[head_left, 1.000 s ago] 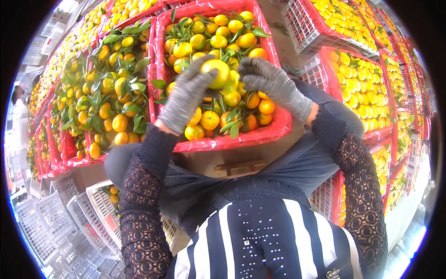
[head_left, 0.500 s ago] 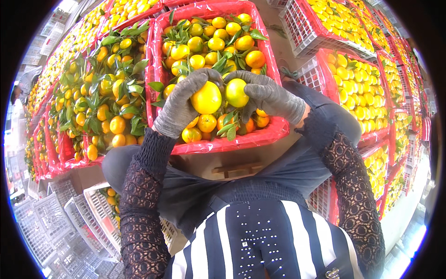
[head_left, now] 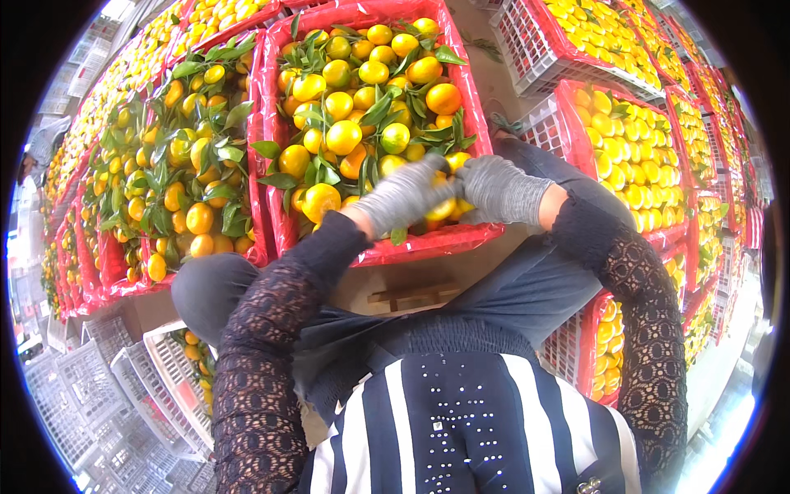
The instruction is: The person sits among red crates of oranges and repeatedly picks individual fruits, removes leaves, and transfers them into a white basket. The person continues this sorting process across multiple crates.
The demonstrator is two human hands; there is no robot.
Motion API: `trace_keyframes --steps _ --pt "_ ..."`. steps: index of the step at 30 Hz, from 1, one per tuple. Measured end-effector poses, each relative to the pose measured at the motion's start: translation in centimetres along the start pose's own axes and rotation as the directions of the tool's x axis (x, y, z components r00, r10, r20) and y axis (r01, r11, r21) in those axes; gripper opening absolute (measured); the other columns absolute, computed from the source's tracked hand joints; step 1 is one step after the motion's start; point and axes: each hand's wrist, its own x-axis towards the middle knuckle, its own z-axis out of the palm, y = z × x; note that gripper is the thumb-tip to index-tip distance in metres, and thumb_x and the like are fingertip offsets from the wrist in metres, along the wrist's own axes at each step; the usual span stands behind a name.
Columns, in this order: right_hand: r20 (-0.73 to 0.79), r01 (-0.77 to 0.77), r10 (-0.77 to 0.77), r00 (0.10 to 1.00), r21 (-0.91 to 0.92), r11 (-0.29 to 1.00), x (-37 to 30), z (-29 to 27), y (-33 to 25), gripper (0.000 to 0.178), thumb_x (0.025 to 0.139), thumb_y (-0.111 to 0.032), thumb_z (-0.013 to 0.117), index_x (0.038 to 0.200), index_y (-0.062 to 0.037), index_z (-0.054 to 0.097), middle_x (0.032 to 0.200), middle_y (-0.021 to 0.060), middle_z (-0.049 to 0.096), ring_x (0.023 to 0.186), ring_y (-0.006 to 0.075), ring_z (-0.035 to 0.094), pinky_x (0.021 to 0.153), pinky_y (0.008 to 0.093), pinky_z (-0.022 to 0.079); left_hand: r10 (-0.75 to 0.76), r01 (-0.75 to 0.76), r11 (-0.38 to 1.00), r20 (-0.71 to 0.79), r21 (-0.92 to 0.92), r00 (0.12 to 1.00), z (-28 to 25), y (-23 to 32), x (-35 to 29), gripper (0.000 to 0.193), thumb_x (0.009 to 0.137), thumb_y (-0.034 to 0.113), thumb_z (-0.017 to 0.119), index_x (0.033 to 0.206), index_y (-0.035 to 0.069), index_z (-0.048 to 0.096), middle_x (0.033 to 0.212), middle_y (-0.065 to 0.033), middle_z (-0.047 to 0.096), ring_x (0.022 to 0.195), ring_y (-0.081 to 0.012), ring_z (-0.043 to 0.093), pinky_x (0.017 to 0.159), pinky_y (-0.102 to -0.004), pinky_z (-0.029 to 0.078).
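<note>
A crate lined with red plastic [head_left: 428,244] stands in front of me, full of mandarins [head_left: 339,105] with green leaves among them. A bright yellow mandarin [head_left: 343,137] and a greenish one [head_left: 395,138] lie on top near the middle. My left hand [head_left: 405,198], in a grey glove, reaches over the near right part of the crate; its fingers are smeared by motion. Beside it at the right rim, my grey-gloved right hand [head_left: 504,191] has its fingers curled downward over the fruit. What lies under them is hidden. The two hands almost meet.
To the left sits another red-lined crate of leafy mandarins [head_left: 177,165]. Stacked crates of mandarins in neat rows [head_left: 629,165] rise on the right. Grey and white plastic crates [head_left: 169,370] are at the lower left. My knees flank the near crate.
Both hands have moved right and slightly down. The yellow and greenish mandarins they held have left them; similar ones now show on top of the crate's fruit.
</note>
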Motion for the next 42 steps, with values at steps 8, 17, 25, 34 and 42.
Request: trace_keyframes --steps 8,17,25,34,42 --pt "0.062 -0.073 0.077 0.995 -0.071 0.995 1.5 0.6 -1.2 0.041 0.074 -0.029 0.074 0.105 -0.0044 0.063 0.097 0.0154 0.068 0.093 0.0306 0.066 0.076 0.0429 0.054 -0.026 0.062 0.974 -0.163 0.220 0.986 7.2 -3.1 0.6 0.050 0.078 0.026 0.074 0.110 -0.003 0.050 0.090 -0.0246 0.065 0.087 -0.0420 0.064 0.074 -0.0464 0.052" --pt "-0.281 0.189 -0.095 0.955 0.332 0.924 1.0 1.8 -0.4 0.045 0.081 -0.022 0.068 0.121 -0.0055 0.056 0.110 0.0171 0.062 0.103 0.0347 0.060 0.088 0.0425 0.049 0.062 0.176 0.733 -0.323 0.657 0.944 -0.3 -2.9 -1.9 0.029 0.083 0.024 0.064 0.100 0.002 0.060 0.090 -0.0193 0.063 0.084 -0.0356 0.065 0.073 -0.0450 0.053" --pt "-0.197 0.235 -0.178 0.964 0.321 0.917 2.4 4.7 0.1 0.043 0.084 -0.030 0.064 0.124 -0.0118 0.058 0.092 0.0184 0.066 0.087 0.0380 0.064 0.079 0.0470 0.051 -0.197 0.421 0.639 -0.392 0.644 0.899 1.4 -1.4 0.6 0.057 0.078 0.035 0.074 0.115 -0.002 0.051 0.108 -0.0211 0.059 0.094 -0.0332 0.065 0.072 -0.0434 0.055" --pt "-0.110 0.024 0.012 0.994 0.326 0.945 1.0 3.8 -1.6 0.036 0.088 -0.020 0.060 0.121 -0.0063 0.054 0.102 0.0190 0.064 0.096 0.0384 0.061 0.083 0.0450 0.050 0.060 0.112 0.866 -0.324 0.488 0.944 3.4 -4.4 -0.4 0.050 0.075 0.023 0.073 0.113 0.001 0.050 0.112 -0.0201 0.054 0.099 -0.0393 0.059 0.082 -0.0460 0.052" --pt "-0.456 0.163 0.014 0.890 0.346 0.924 2.8 2.9 -1.3 0.056 0.083 -0.018 0.067 0.133 -0.0039 0.045 0.125 0.0202 0.053 0.118 0.0377 0.051 0.100 0.0438 0.041 0.230 -0.202 0.967 -0.189 0.155 0.955 0.3 -4.4 -1.0 0.040 0.077 0.011 0.070 0.114 0.001 0.059 0.102 -0.0183 0.063 0.097 -0.0336 0.063 0.084 -0.0396 0.051"
